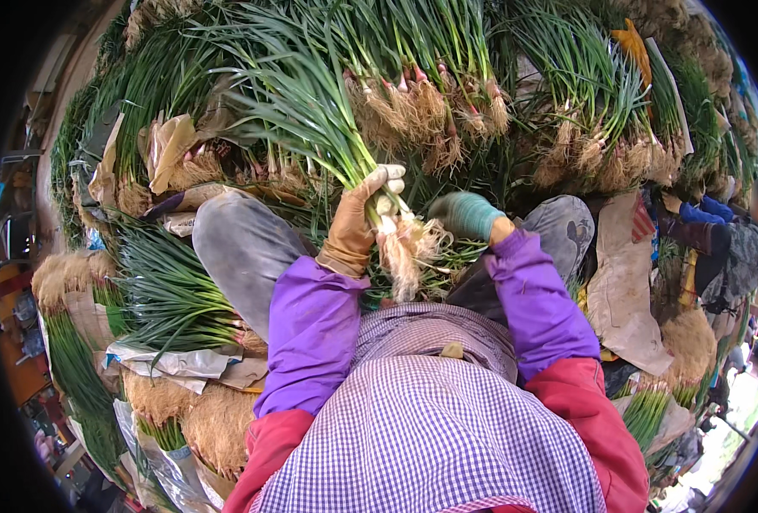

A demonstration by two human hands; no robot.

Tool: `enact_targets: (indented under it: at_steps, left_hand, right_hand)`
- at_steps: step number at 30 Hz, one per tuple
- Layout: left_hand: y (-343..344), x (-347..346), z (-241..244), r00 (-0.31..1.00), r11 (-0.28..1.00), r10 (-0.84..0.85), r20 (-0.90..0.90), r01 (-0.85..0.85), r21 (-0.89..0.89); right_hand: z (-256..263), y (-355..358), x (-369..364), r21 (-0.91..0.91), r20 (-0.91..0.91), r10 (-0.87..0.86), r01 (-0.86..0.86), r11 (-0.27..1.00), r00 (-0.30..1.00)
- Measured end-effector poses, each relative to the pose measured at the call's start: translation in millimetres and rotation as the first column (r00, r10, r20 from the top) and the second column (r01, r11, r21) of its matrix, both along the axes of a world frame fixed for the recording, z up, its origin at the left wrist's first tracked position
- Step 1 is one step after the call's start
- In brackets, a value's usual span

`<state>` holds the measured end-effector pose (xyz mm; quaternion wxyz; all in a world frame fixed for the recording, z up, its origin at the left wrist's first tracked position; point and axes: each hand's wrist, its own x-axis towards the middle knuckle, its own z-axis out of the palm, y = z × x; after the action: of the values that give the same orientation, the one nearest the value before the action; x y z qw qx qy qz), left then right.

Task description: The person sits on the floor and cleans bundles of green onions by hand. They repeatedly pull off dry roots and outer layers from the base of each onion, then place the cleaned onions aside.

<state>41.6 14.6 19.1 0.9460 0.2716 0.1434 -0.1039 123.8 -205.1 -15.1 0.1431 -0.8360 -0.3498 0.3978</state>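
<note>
Gripped in my left hand (352,221), which wears a tan glove with pale fingertips, is a bunch of green garlic (344,144). Its long leaves fan up and to the left, and its whitish bulbs and shaggy roots (408,256) hang below the fist. My right hand (469,215), in a teal knit glove, is just right of those roots and apart from them. Motion blurs its fingers, so their pose is unclear. Beneath the hands, loose green stalks and trimmings (456,256) lie between my bent knees.
Ahead lies a row of green garlic with reddish bulbs (417,83). More stalks lie at right (590,128), and a leafy pile (180,288) is by my left knee. Root-ended bundles (219,417) sit lower left. Brown paper (629,282) and another person's leg (735,263) are at right.
</note>
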Motion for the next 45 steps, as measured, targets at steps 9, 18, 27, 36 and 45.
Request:
enact_targets:
  at_steps: [9,18,27,36,45]
  left_hand:
    - [-3,-26,-7,0.990,0.965,-0.131,0.056,0.140,-0.223]
    - [-11,-27,8,0.966,0.939,-0.244,0.088,0.258,-0.226]
    - [28,-39,75,0.999,0.993,-0.005,0.039,0.001,0.114]
    - [22,4,43,0.970,0.974,-0.118,0.213,0.071,0.214]
    - [-9,17,19,0.987,0.964,-0.163,-0.001,0.159,0.214]
  right_hand:
    - [58,82,30,0.595,-0.546,-0.016,0.401,0.696,0.838]
    - [70,73,8,0.484,-0.569,-0.429,0.707,0.515,0.702]
    - [7,-27,89,-0.540,-0.281,-0.518,0.314,0.781,0.808]
    - [51,32,83,-0.022,0.442,-0.611,0.689,0.724,0.656]
    - [106,-9,0,0.413,-0.639,-0.503,0.811,0.413,0.582]
